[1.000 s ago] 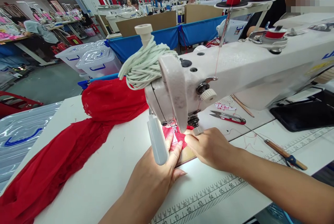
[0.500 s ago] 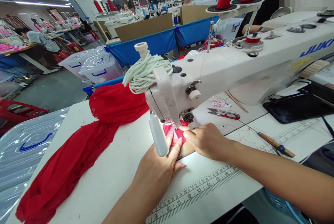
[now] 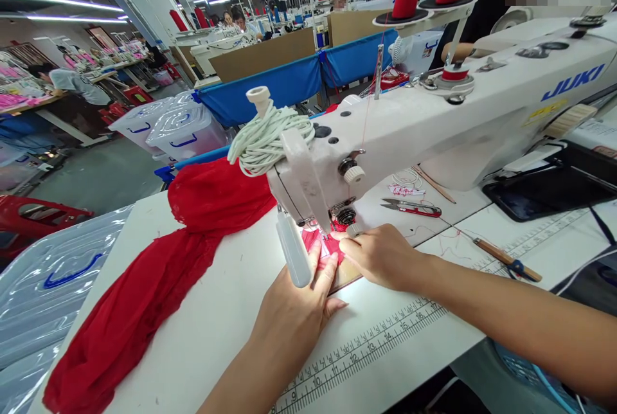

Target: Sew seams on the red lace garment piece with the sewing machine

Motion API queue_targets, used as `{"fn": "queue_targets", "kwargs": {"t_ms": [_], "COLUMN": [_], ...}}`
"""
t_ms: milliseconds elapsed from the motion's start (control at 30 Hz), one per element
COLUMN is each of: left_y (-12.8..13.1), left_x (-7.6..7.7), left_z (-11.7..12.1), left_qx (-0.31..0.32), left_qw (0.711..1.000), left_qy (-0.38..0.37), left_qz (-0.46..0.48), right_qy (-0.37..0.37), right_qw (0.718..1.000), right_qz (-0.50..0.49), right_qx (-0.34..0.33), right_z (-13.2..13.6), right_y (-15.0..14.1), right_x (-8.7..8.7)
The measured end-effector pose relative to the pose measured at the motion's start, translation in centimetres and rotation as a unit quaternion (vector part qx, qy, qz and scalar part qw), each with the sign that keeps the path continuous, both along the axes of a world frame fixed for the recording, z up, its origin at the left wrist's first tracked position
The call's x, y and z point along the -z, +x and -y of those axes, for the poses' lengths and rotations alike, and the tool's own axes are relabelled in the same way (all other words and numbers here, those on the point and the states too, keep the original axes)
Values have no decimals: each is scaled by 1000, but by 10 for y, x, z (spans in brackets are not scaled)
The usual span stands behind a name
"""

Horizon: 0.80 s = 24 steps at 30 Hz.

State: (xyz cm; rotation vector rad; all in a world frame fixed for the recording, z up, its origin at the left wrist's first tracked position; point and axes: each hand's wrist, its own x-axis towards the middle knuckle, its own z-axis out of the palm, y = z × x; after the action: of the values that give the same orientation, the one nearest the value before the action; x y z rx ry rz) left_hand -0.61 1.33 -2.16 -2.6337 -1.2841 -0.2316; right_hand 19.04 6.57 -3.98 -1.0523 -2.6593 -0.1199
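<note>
A white sewing machine (image 3: 405, 112) stands over the table, its lamp (image 3: 294, 250) lighting the needle area. Under the presser foot lies a small piece of red fabric (image 3: 333, 245) with a whitish patch on it. My left hand (image 3: 294, 305) rests flat on this piece, fingers stretched and apart, partly behind the lamp. Close to the needle, on the right, my right hand (image 3: 380, 256) has its fingers bent and pressed together on the fabric's edge. A long bunched red cloth (image 3: 144, 311) lies left of the machine head.
Thread snips (image 3: 412, 207), a wooden-handled tool (image 3: 506, 260) and a black phone (image 3: 549, 192) lie right of the hands. A printed ruler (image 3: 357, 356) runs along the front edge. Clear plastic boxes (image 3: 58, 311) stand at the left. Another person's arm (image 3: 460, 51) shows behind the machine.
The camera view has shifted slightly. Both hands keep nearly the same place on the red fabric, with no clear change of grip.
</note>
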Motion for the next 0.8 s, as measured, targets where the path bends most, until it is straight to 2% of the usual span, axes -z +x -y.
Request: {"fn": "queue_targets", "kwargs": {"t_ms": [500,667,733,800], "left_y": [0,0,0,-1], "left_x": [4,4,4,4], "left_z": [0,0,0,0], "left_qx": [-20,-12,-10,-10], "left_qw": [999,998,998,998], "left_qy": [8,26,30,31], "left_qz": [-33,-48,-52,-56], "right_qy": [24,-21,-51,-92], "right_qw": [999,1000,998,990], "right_qz": [-21,-7,-32,-94], "right_qx": [-1,5,17,59], "right_z": [-1,-1,-1,-2], "right_y": [0,-1,-1,-1], "right_x": [3,0,-3,-7]}}
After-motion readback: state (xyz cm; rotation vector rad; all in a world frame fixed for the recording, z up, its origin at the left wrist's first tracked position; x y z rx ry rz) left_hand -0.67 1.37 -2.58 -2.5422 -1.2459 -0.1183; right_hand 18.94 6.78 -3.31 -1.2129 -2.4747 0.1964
